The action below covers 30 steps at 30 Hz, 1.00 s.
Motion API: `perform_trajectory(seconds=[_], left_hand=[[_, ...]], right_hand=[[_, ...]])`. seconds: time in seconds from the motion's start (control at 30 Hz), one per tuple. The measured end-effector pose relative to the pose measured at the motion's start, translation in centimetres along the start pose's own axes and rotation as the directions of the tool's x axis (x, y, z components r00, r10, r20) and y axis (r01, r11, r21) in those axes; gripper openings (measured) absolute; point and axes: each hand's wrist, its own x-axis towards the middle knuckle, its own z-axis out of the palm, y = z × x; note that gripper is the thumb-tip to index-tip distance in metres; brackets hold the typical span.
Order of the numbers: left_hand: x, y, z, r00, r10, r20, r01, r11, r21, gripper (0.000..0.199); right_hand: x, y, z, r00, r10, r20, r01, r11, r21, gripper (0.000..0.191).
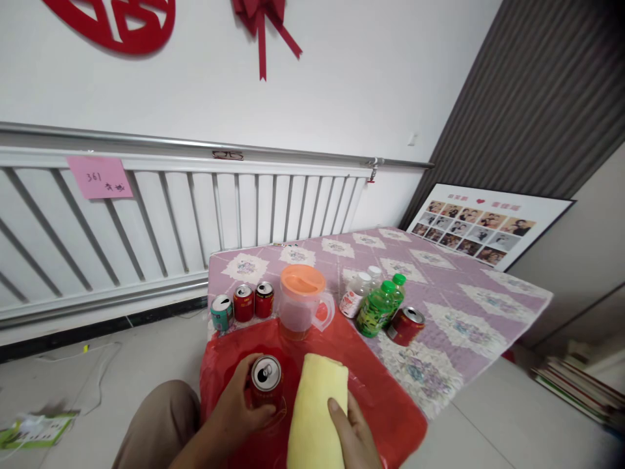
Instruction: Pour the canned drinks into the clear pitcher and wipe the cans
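My left hand [240, 400] is wrapped round an opened red drink can [267, 384], which is upright over the red plastic sheet [390, 417] at the table's near edge. My right hand [352, 430] grips a folded yellow cloth [317, 410], thumb on top and fingers round its right side. The cloth is just right of the can, a small gap between them. Beyond both hands stands a clear plastic pitcher [295, 312] with an orange lid [303, 280] and some liquid at its bottom.
Left of the pitcher stand a teal can [222, 314] and two red cans [243, 303]. To its right are green-capped bottles [375, 311], white-capped bottles [355, 296] and a red can [407, 326]. A radiator [254, 202] lines the wall; a photo board [488, 225] leans behind the table.
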Motion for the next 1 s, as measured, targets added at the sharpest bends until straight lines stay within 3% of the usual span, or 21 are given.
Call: perform_trajectory(seconds=[0.17,0.4,0.53,0.7,0.83,1.0], left_hand=[[-0.3,-0.7,1.4,0.997,0.053,-0.051,-0.052,0.998,0.028,0.063],[-0.1,-1.6,1.8,0.991,0.031,-0.13,-0.012,0.989,0.145,0.06],[-0.2,-3.2,2.0,0.989,0.005,-0.151,0.019,0.987,0.158,0.066],[-0.3,-3.8,2.0,0.985,0.027,-0.168,0.006,0.981,0.193,0.078],[-0.3,-3.1,1.2,0.995,0.008,-0.098,0.009,0.986,0.166,0.097],[0.3,-1.8,-0.9,0.991,0.039,0.131,-0.043,0.999,0.028,0.097]], right_hand=[[-0.2,1.5,1.8,0.999,0.037,0.03,-0.038,0.999,0.024,0.079],[1.1,3.9,0.8,0.997,-0.055,0.055,0.064,0.979,-0.195,0.075],[1.0,3.7,0.5,0.995,-0.079,0.067,0.094,0.965,-0.247,0.068],[0.7,2.7,0.2,0.999,-0.004,0.051,0.01,0.992,-0.126,0.07],[0.9,2.6,-0.2,0.998,0.055,0.039,-0.052,0.996,-0.066,0.072],[0.5,2.6,0.6,0.992,0.087,0.086,-0.091,0.995,0.046,0.064]])
